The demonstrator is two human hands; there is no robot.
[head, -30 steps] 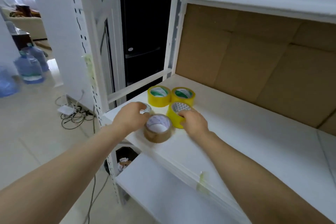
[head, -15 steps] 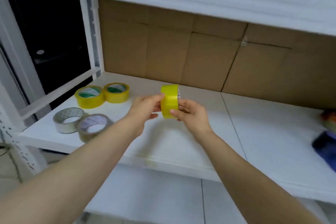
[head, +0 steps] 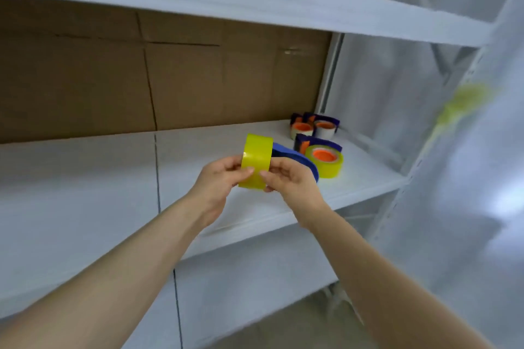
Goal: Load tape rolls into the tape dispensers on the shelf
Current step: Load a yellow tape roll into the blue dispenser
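Glossy yellow tape roll (head: 256, 161), on edge above smooth white shelf (head: 85, 178); left hand (head: 221, 178) and right hand (head: 289, 178) both pinch its band. Curved blue plastic dispenser (head: 297, 160) just behind right hand. Loaded dispenser, orange-cored yellow roll (head: 324, 161), lies beside.

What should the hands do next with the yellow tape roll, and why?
Probably lower the yellow tape roll toward the blue plastic dispenser behind it: the left hand and right hand pinch the roll on edge above the white shelf, and the three dispensers nearby already carry rolls.
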